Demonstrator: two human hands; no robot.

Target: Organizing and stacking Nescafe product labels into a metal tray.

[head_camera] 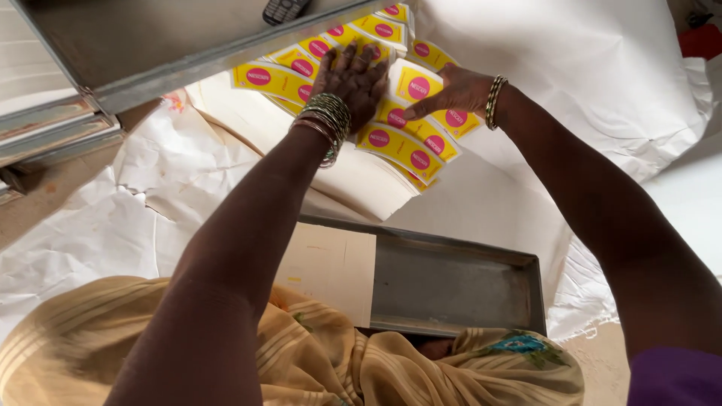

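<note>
A fanned stack of flat yellow paper pieces (410,146), each with a pink round mark, lies on white paper far in front of me. My left hand (352,79) presses flat on the middle of the fan, fingers spread, with several metal bangles at the wrist. My right hand (455,90) rests on the fan's right side, fingertips pinching the edge of one yellow piece, a bangle on its wrist. Both arms reach forward over a grey metal tray (459,289).
A grey metal shelf edge (150,71) juts in at upper left with a dark phone (284,9) on it. Crumpled white paper sheets (602,68) cover the floor. A cream card (335,263) lies on the tray's left part. Patterned fabric covers my lap.
</note>
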